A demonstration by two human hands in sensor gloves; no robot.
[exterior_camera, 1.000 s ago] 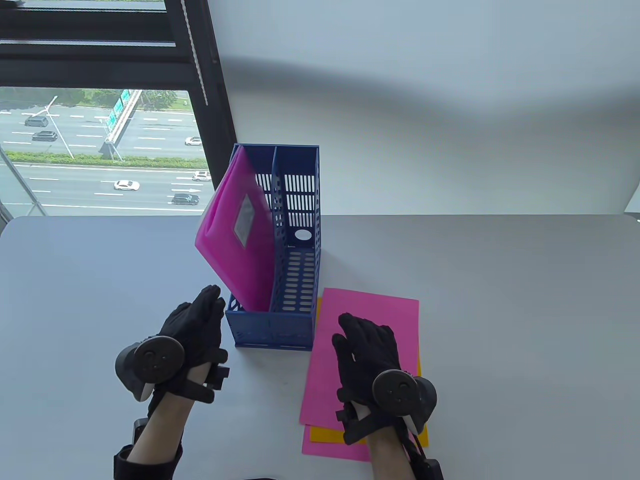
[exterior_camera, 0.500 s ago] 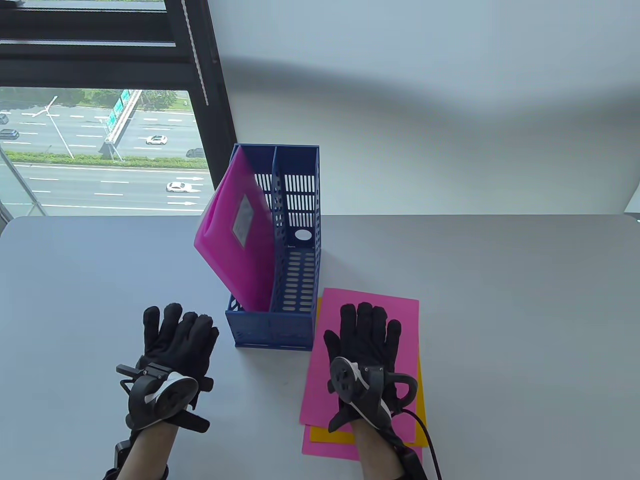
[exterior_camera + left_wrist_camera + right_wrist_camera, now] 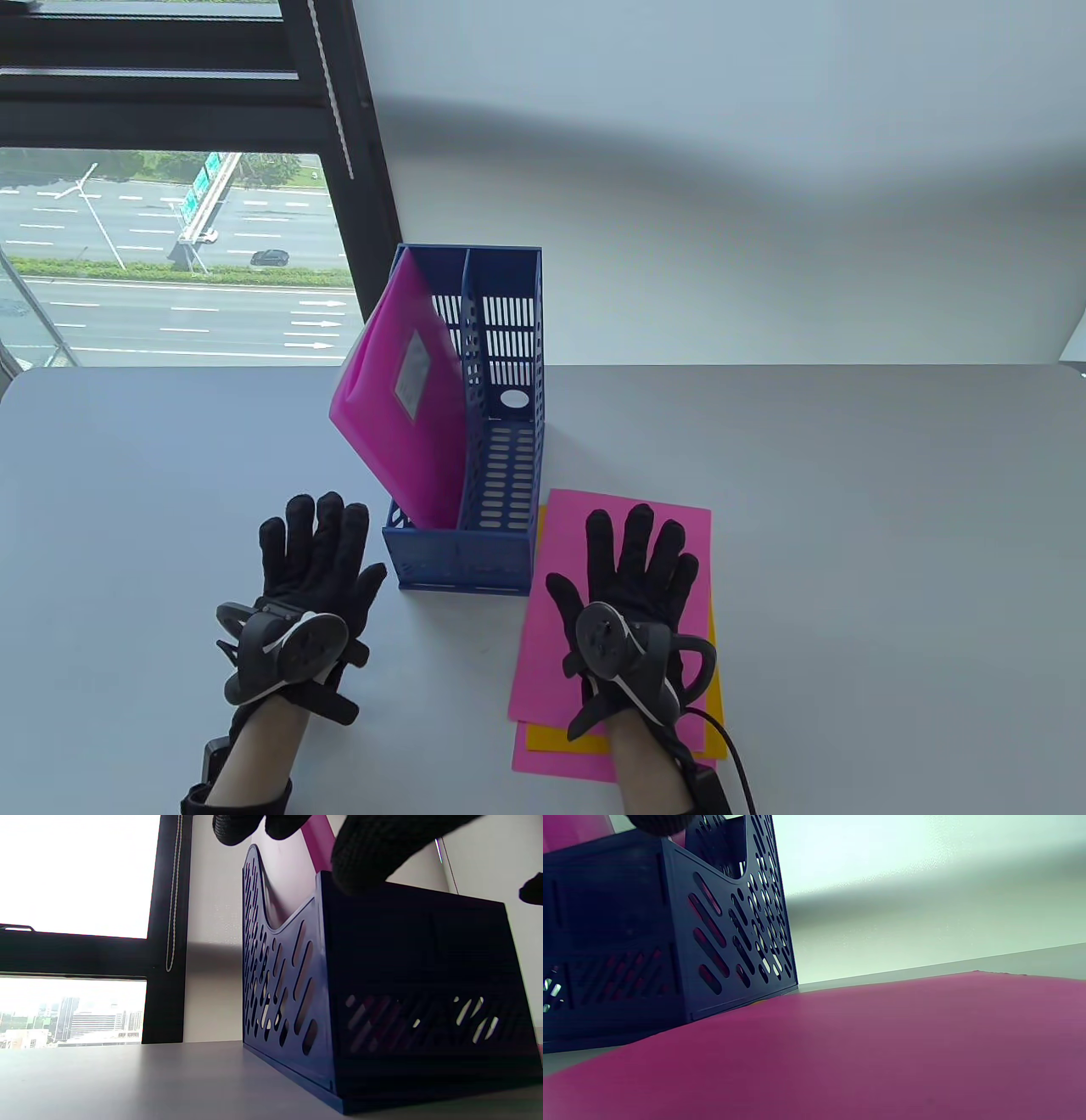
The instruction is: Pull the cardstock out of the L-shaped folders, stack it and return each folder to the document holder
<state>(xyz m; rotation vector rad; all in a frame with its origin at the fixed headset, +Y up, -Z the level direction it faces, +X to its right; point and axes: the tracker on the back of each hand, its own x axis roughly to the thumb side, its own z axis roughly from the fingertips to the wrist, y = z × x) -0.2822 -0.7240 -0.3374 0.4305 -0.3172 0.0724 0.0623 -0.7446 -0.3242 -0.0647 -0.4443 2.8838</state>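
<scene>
Two hands flat, fingers spread, nothing held: left hand [image 3: 316,570] on the table [image 3: 848,526] beside the blue document holder [image 3: 462,556], right hand [image 3: 632,581] pressing the pink cardstock [image 3: 679,526] stacked over a yellow sheet [image 3: 543,737]. Likely light, stiff, slippery; best pinched at a free edge. Pink folder [image 3: 399,399] leaning in the holder's left compartment; holder wall close against the stack's left edge.

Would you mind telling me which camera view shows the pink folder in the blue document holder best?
The table view: the pink folder shows whole, leaning in the left compartment of the document holder. The left wrist view catches only a pink strip above the holder's wall; the right wrist view shows just a pink corner at top left.
</scene>
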